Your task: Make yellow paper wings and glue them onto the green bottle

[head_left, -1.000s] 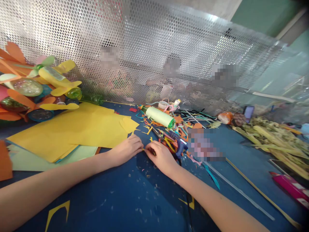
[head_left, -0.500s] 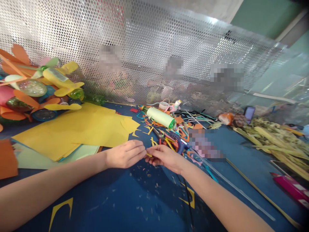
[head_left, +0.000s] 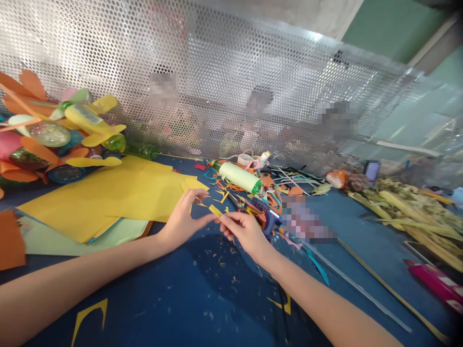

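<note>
Between the thumb and fingers of my right hand (head_left: 248,236) is a small yellow paper strip (head_left: 214,210), its free end pointing up and to the left. My left hand (head_left: 181,219) is open, thumb and fingers spread wide apart, with the thumb tip close to the strip; whether it touches the paper I cannot tell. Just beyond the right hand lie a blue glue gun (head_left: 270,220) and a pair of scissors (head_left: 237,201). Yellow paper sheets (head_left: 137,193) are spread behind the left hand.
Bottles with paper petals (head_left: 92,118) crowd the far left. A green bottle wrapped in pale paper (head_left: 238,177) lies among coloured scraps at the back. Dry husks (head_left: 408,202) and a magenta box (head_left: 436,284) are on the right. A perforated metal screen (head_left: 224,58) stands behind, people visible through it.
My left hand has opened, its fingers lifting up and away from the right hand. The yellow strip now shows more fully in my right hand's pinch.
</note>
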